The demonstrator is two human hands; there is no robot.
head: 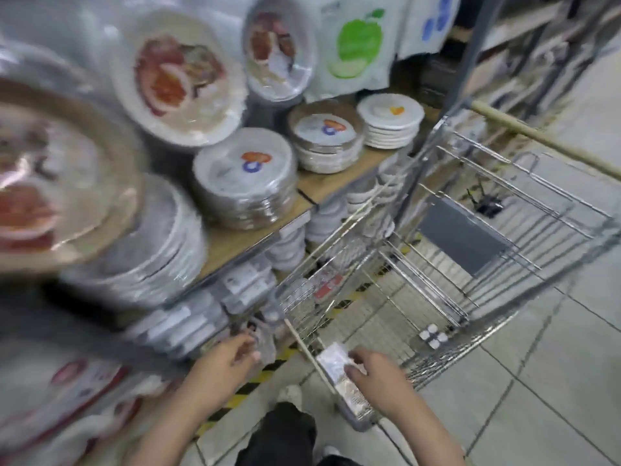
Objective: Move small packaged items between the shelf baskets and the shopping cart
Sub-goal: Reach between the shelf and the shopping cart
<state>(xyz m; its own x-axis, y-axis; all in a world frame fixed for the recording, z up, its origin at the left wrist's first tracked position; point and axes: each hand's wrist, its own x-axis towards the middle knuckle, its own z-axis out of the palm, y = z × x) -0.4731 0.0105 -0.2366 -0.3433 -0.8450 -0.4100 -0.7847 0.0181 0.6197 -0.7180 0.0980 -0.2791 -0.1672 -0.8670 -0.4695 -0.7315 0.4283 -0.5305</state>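
Right hand (376,378) grips small packet (339,371) at near rim of shopping cart (437,264) — transfer step, likely. Left hand (232,354) reaches toward low shelf packs (188,327), fingers loosely curled, holding nothing visible. Next — lower packet into cart, release.

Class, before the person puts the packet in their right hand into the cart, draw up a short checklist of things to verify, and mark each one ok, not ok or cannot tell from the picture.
1. Right hand has a grip on the packet: ok, fingers curl over it.
2. Cart stands within reach, beside the right hand: ok.
3. Room in the cart: ok, only a small white pack and a red-labelled pack show.
4. Left hand free: cannot tell, it reaches to blurred packs on the low shelf.
5. Packet undamaged: cannot tell, blurred.
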